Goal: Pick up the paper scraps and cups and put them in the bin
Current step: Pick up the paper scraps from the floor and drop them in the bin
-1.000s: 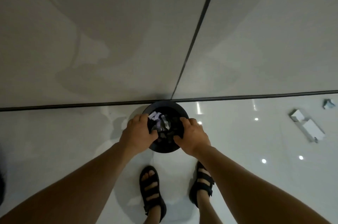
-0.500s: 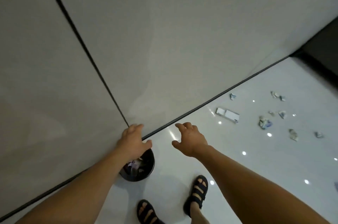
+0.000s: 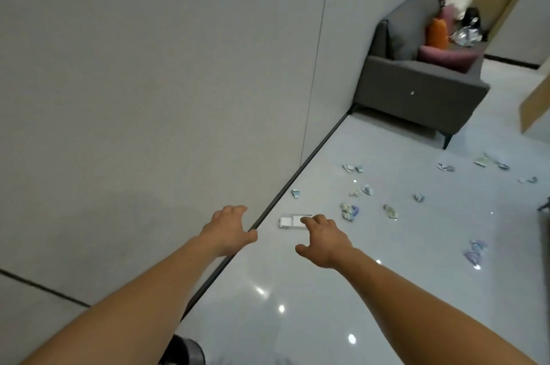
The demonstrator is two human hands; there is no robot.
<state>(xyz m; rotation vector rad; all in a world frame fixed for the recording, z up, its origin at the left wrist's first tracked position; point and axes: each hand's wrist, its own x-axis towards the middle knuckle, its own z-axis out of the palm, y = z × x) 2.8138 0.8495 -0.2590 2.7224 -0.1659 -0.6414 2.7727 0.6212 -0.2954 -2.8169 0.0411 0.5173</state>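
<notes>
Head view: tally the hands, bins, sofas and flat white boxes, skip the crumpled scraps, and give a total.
Hands: 2, left hand and right hand
Bin: 1
Sofa: 1
Flat white box: 1
Total: 5

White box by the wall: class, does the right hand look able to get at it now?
Probably yes: the right hand is open and empty, and nothing covers the white box on the floor, though bending down seems needed.
</notes>
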